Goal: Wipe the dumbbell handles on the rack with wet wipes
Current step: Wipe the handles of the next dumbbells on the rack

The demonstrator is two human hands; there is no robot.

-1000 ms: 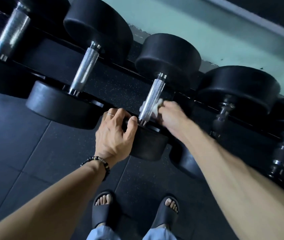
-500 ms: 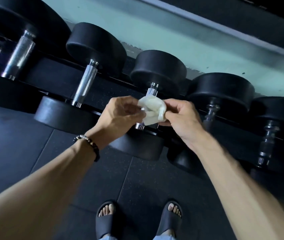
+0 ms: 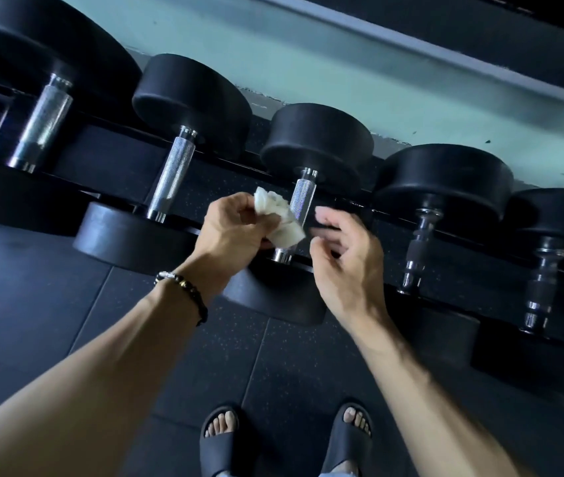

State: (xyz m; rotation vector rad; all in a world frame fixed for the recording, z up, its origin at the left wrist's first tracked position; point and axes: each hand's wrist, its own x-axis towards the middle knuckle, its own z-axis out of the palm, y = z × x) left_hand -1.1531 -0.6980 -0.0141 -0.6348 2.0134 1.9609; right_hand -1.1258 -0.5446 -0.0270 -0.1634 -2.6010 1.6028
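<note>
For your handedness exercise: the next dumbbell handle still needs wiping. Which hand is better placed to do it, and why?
The left hand, probably. It already grips the crumpled wet wipe, just beside the knurled handle. The right hand holds nothing, its fingers loosely curled and apart from the wipe.

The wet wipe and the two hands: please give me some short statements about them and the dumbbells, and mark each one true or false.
1. The left hand holds the wet wipe. True.
2. The right hand grips a dumbbell handle. False: it holds nothing, its fingers loosely curled beside the wipe.
3. The wipe is crumpled, not spread flat. True.
4. The wipe is wrapped round the handle behind it. False: it is bunched in the hand's grip, in front of that handle.
5. The left wrist wears a beaded bracelet. True.
</note>
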